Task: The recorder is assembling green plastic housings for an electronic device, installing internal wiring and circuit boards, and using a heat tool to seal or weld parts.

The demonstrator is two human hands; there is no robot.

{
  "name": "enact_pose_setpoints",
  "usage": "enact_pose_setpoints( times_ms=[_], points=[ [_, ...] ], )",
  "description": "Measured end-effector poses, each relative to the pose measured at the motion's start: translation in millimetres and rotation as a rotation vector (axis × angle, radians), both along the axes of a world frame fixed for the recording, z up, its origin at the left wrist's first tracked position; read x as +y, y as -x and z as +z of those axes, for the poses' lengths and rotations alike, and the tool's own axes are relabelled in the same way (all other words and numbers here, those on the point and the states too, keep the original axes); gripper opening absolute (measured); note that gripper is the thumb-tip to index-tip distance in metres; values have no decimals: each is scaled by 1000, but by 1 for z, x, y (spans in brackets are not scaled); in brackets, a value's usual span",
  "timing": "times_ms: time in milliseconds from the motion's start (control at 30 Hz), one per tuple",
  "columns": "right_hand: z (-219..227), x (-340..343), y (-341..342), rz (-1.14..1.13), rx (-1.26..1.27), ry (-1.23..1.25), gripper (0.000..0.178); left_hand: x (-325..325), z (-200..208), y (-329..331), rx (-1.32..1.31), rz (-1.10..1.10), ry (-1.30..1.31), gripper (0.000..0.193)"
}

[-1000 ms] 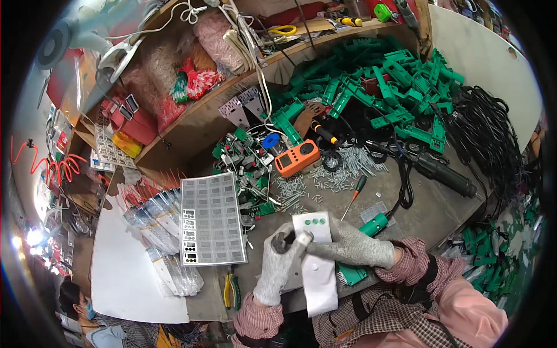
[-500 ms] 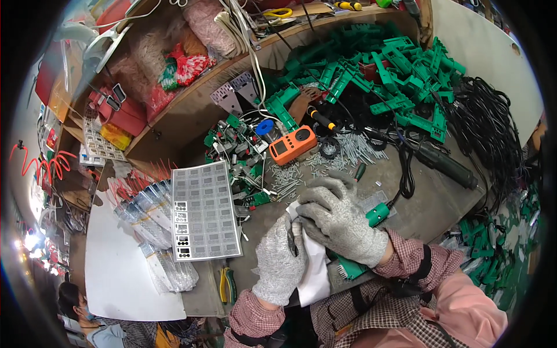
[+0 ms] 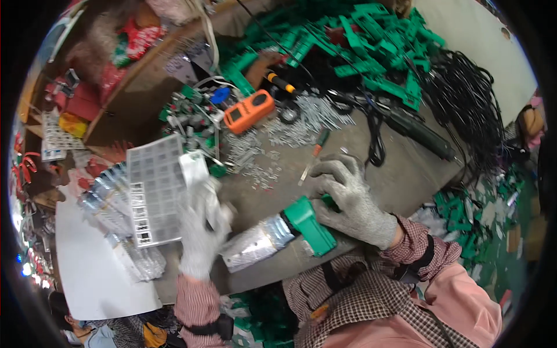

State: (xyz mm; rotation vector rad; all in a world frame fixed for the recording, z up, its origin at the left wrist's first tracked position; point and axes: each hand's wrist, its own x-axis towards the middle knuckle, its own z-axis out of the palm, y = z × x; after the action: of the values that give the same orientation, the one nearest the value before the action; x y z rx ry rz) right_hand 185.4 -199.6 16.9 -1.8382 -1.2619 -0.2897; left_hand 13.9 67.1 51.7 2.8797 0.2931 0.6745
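Note:
On the bench in front of me lies a green plastic tool housing (image 3: 310, 226) with a silver, clear-wrapped body (image 3: 261, 243) pointing left. My gloved right hand (image 3: 354, 203) is at the housing's right end, fingers curved and apart. A bit of green shows between its thumb and fingers. My gloved left hand (image 3: 200, 238) is smeared by motion beside a grey label sheet (image 3: 154, 194). A white piece, perhaps cloth or paper (image 3: 194, 168), sits at its fingertips; whether it is gripped cannot be made out. A small screwdriver (image 3: 316, 152) lies beyond my right hand.
Loose screws (image 3: 313, 116) spread beside an orange meter (image 3: 249, 111). Green housings (image 3: 371, 40) are heaped at the back. A black soldering-iron-like tool (image 3: 420, 133) and bundled black cables (image 3: 470, 98) lie at right. Wrapped packs (image 3: 107, 203) lie at left.
My hands have come apart: the left moved left, away from the right. The white piece went left with it. The green tool now lies uncovered between them, and the view has shifted.

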Motion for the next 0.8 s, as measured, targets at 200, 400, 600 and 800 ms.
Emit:
enact_pose_setpoints(
  times_ms=[200,400,600,800],
  points=[
    [-37,-50,23,147,-6,254,38,-84,-65,31,239,-180,42,74],
    [-25,-63,-91,-107,-264,223,29,-71,-41,34,417,-151,30,65],
    [-40,-5,-198,-602,-196,634,20,-81,-35,20,413,-184,51,52],
    [-40,-11,-213,-527,-58,431,22,-94,-41,27,142,-218,56,48]
  ],
)
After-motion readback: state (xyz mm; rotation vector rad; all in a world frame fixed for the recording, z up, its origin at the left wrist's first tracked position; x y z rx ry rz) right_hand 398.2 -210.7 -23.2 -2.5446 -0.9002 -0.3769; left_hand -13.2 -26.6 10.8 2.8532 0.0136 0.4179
